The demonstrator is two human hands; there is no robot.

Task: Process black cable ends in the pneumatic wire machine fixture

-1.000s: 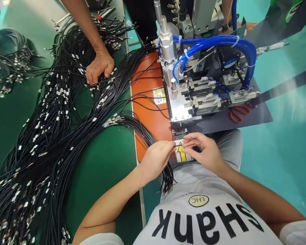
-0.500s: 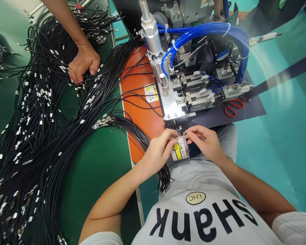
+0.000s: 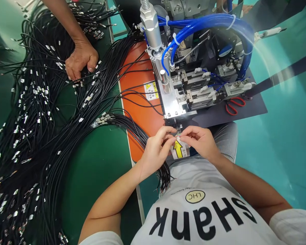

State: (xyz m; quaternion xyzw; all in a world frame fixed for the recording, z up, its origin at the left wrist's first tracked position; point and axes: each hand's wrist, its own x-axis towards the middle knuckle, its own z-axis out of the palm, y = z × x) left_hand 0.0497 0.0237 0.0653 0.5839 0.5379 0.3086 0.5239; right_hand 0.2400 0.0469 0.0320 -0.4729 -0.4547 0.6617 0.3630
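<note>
Close in front of the machine, my left hand (image 3: 156,146) is curled with thumb and fingertips around the fine wire ends (image 3: 177,135) of a cable. My right hand (image 3: 201,142) pinches the same thin strands from the other side, its fingertips nearly meeting the left ones. Just beneath the fingers is a metal plate with a yellow arrow label (image 3: 177,149). A bundle of black cables (image 3: 136,131) runs across the orange base and under my left wrist, its stripped ends hanging by my lap. The cable's body is hidden by my left hand.
The machine (image 3: 165,85) with blue air hoses (image 3: 209,25) stands ahead on an orange base (image 3: 132,81). Red-handled scissors (image 3: 235,105) lie to its right. Piles of black cables (image 3: 33,112) cover the green table (image 3: 91,177). Another person's hand (image 3: 82,61) rests on them.
My right hand has moved left, closer to my left hand, and the thin wire ends now show between the fingertips. The view has shifted slightly; the other person's hand stays on the cables.
</note>
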